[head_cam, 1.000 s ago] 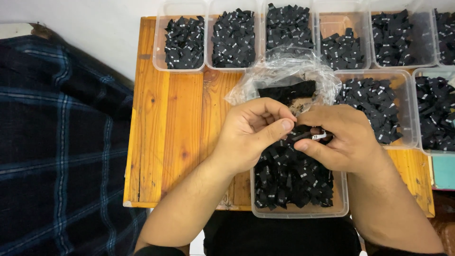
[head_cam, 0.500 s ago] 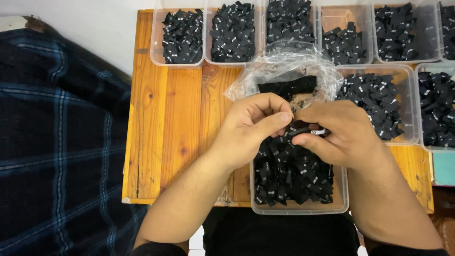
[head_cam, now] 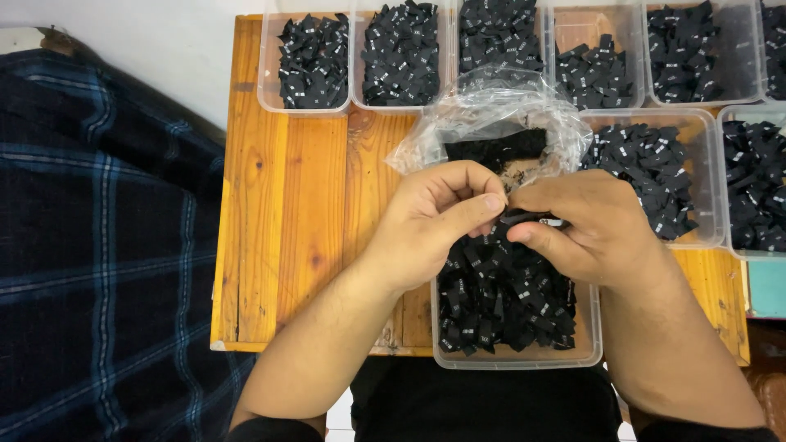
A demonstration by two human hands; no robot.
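Both hands staying over the near-edge tray | left hand and right hand still pinching one black label | label barely shifting, handling continuing.

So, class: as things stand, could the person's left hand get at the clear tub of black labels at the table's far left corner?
Probably yes. The left hand is over the near tub, and only bare wooden table lies between it and the far-left tub, which is open-topped.
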